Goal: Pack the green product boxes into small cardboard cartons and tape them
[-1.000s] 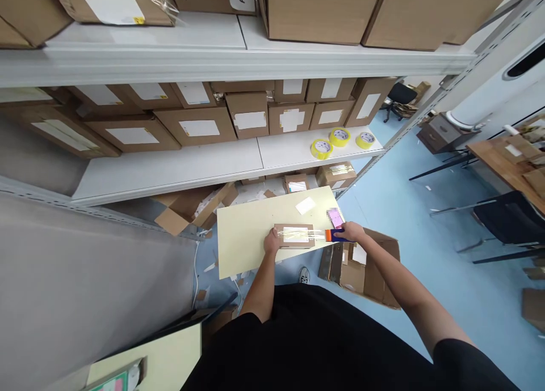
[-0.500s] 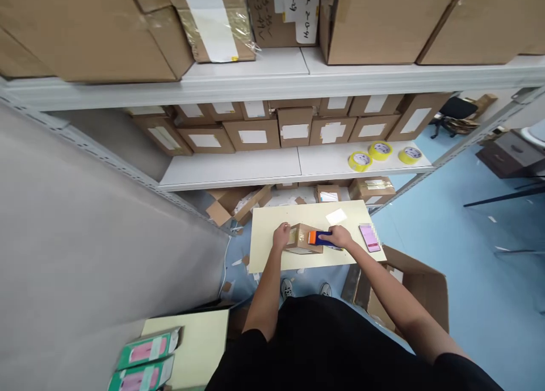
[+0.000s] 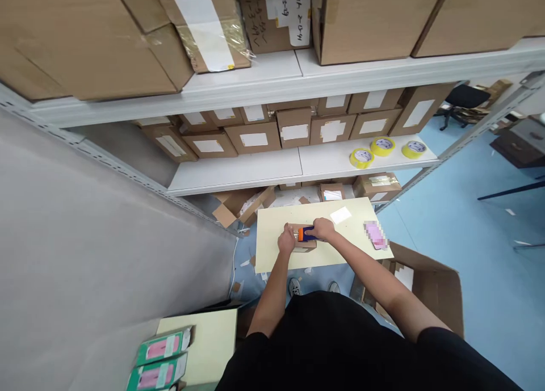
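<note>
Yellow tape rolls [image 3: 361, 163]: beyond my fingers [image 3: 317, 228], rightward
Green boxes [image 3: 163, 347]: left of my fingers, nearer me
Black chair [image 3: 468, 97]: far beyond, right

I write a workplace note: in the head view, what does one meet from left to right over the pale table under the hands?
Left hand, orange-and-blue tape dispenser, right hand, white slip, blurred pink item.

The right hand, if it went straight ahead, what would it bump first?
Holding the tape dispenser, the right hand would probably meet the left hand first, though depth is unclear.
</note>
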`<state>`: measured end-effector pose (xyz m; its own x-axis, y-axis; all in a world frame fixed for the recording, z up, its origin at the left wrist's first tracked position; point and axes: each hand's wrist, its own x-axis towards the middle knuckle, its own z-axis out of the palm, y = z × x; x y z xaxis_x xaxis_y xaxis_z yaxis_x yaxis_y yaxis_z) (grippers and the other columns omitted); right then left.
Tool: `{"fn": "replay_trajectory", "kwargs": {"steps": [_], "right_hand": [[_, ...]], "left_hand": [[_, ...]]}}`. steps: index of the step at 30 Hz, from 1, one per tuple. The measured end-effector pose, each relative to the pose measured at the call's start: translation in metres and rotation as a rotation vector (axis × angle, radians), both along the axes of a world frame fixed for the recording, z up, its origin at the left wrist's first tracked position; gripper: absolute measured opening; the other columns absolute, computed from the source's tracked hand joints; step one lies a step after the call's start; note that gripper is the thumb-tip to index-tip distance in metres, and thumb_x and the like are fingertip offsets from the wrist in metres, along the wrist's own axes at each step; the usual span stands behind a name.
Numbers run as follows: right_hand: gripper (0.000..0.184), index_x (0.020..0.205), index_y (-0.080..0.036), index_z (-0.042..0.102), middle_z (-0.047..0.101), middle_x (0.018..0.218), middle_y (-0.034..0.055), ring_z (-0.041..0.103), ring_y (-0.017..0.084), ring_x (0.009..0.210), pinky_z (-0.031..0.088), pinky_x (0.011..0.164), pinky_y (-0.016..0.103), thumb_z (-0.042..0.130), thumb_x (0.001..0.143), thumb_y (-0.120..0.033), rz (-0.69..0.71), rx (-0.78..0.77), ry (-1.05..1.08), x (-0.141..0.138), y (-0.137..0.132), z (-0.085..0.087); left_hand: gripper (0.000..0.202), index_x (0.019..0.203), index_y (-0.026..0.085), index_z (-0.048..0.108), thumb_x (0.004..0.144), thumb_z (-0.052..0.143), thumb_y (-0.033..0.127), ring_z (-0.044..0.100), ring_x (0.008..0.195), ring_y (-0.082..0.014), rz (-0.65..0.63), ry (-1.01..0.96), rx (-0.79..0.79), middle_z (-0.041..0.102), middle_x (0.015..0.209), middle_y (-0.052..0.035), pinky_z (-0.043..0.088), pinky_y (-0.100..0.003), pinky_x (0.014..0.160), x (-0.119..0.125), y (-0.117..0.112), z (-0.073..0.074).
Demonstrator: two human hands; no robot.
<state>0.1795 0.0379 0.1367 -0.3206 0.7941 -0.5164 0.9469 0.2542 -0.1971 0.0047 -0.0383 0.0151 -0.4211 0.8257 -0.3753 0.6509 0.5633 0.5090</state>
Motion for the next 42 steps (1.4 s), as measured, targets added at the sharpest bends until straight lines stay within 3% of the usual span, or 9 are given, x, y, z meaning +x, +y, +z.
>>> {"fn": "replay_trajectory", "kwargs": {"steps": [4,9,18,22,27,32,34,36,42], "right_hand": [[0.062,0.113,-0.014,0.08,0.079,0.116,0.02,0.075,0.032,0.11,0.055,0.084,0.031,0.073,0.086,-0.069,-0.002,-0.005,0.004,0.027,0.005,0.002],[0.057,0.112,-0.014,0.08,0.079,0.115,0.0185,0.074,0.031,0.109,0.054,0.085,0.03,0.072,0.089,-0.065,0.023,-0.016,0.0,0.054,0.004,0.001],[0.055,0.108,-0.012,0.08,0.078,0.113,0.022,0.074,0.032,0.106,0.052,0.084,0.032,0.071,0.091,-0.064,-0.058,0.031,-0.134,0.155,0.018,0.004],[0.055,0.109,-0.013,0.08,0.078,0.114,0.0229,0.074,0.034,0.108,0.052,0.085,0.034,0.071,0.091,-0.064,-0.08,0.042,-0.147,0.17,0.015,-0.003],[0.053,0.114,-0.009,0.077,0.076,0.114,0.0262,0.074,0.035,0.109,0.052,0.087,0.036,0.071,0.092,-0.057,-0.117,0.077,-0.143,0.139,-0.003,-0.032],[0.043,0.126,-0.007,0.069,0.075,0.115,0.0284,0.073,0.036,0.111,0.048,0.092,0.044,0.059,0.102,-0.041,-0.172,0.052,-0.145,0.107,-0.039,-0.079],[0.046,0.128,-0.007,0.066,0.075,0.117,0.0258,0.072,0.033,0.112,0.047,0.096,0.042,0.053,0.104,-0.044,-0.211,-0.012,-0.12,0.111,-0.052,-0.101],[0.05,0.131,-0.006,0.064,0.074,0.123,0.025,0.067,0.033,0.121,0.044,0.102,0.04,0.044,0.107,-0.045,-0.28,0.037,-0.087,0.124,-0.06,-0.121],[0.043,0.135,-0.008,0.064,0.068,0.138,0.0221,0.054,0.032,0.136,0.03,0.117,0.042,0.038,0.102,-0.019,-0.32,0.053,-0.062,0.168,-0.059,-0.162]], "left_hand": [[0.064,0.161,0.016,0.04,0.11,0.021,0.05,0.071,0.119,-0.033,-0.042,0.017,0.014,0.076,0.123,-0.0211,0.049,-0.041,0.101,0.027,0.006,0.004],[0.064,0.162,0.019,0.038,0.11,0.018,0.051,0.072,0.118,-0.0328,-0.031,-0.037,-0.031,0.076,0.124,-0.0186,0.05,-0.041,0.097,0.043,0.003,-0.004],[0.062,0.157,0.022,0.045,0.111,0.018,0.053,0.073,0.113,-0.0311,-0.055,0.008,-0.013,0.077,0.122,-0.0155,0.051,-0.039,0.094,0.038,0.011,-0.005],[0.062,0.156,0.023,0.045,0.111,0.016,0.054,0.072,0.114,-0.0293,-0.057,0.032,-0.024,0.078,0.122,-0.014,0.051,-0.038,0.093,0.039,0.01,-0.004],[0.063,0.158,0.021,0.043,0.11,0.017,0.053,0.072,0.117,-0.0307,-0.073,0.054,-0.029,0.076,0.125,-0.0168,0.051,-0.039,0.096,0.041,0.005,-0.002],[0.062,0.159,0.02,0.043,0.111,0.017,0.049,0.071,0.118,-0.0316,-0.069,0.058,-0.029,0.075,0.128,-0.0172,0.051,-0.04,0.098,0.039,0.002,-0.002],[0.061,0.159,0.022,0.043,0.111,0.018,0.05,0.071,0.118,-0.0312,-0.061,0.057,-0.03,0.075,0.129,-0.0165,0.051,-0.04,0.098,0.037,0.001,-0.003],[0.061,0.159,0.023,0.043,0.111,0.018,0.052,0.071,0.119,-0.0315,-0.053,0.057,-0.035,0.075,0.13,-0.0158,0.051,-0.041,0.099,0.036,0.002,-0.005],[0.063,0.156,0.025,0.045,0.11,0.019,0.056,0.072,0.116,-0.0339,-0.014,0.063,-0.051,0.075,0.128,-0.0168,0.052,-0.043,0.097,0.036,0.012,-0.007]]}}
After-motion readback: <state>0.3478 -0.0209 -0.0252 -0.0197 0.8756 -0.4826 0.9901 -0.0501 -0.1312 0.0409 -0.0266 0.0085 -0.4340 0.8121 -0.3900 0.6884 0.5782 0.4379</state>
